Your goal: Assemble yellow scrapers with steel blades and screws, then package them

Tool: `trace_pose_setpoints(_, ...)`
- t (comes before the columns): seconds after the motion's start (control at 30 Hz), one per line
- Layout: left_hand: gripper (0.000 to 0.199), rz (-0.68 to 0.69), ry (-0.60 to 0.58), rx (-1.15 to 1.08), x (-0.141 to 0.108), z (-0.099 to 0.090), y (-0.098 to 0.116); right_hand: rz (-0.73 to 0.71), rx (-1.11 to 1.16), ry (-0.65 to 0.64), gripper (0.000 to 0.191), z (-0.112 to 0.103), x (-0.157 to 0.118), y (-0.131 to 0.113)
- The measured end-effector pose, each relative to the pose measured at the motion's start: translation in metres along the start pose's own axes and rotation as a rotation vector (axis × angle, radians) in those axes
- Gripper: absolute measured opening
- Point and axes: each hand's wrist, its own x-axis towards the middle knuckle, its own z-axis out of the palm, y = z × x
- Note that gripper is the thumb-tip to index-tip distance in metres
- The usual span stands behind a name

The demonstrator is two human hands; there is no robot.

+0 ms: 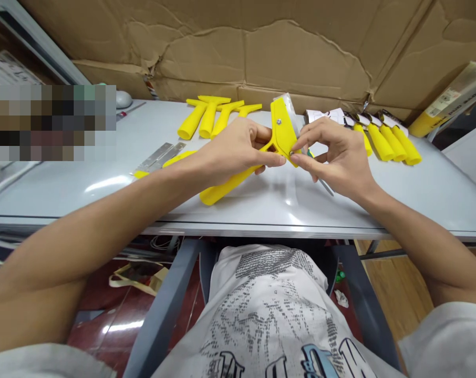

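My left hand (pixel 238 144) is closed round the neck of a yellow scraper (pixel 230 186), which it holds tilted above the table. A metal blade (pixel 289 107) shows along the far edge of the scraper's head, and one screw (pixel 278 122) sits in the head's upper part. With thumb and forefinger, my right hand (pixel 332 155) pinches a small screw (pixel 291 153) at the lower corner of the head. Beneath that hand, a thin metal shaft (pixel 327 187) is partly hidden; it looks like a screwdriver.
Several yellow scraper handles (pixel 208 118) lie at the back, left of centre. Flat metal blades (pixel 159 157) are nearer on the left. Several scrapers with black-and-white covers (pixel 391 136) rest at the right, near a yellow box (pixel 451 100). Cardboard (pixel 261 58) stands behind the table.
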Motion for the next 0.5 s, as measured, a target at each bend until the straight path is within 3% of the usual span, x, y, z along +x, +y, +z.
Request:
trace_pose_setpoints(0.17,0.015,0.007,-0.004,-0.002,-0.0019,0.0012,0.002,0.0,0.026,-0.026,0.021,0.0003,-0.0004,0.004)
trace_pose_setpoints(0.5,0.014,0.063,-0.028,0.047,-0.0019,0.0001,0.0028,-0.019,0.06,0.003,0.013,0.0022,-0.0015,-0.0011)
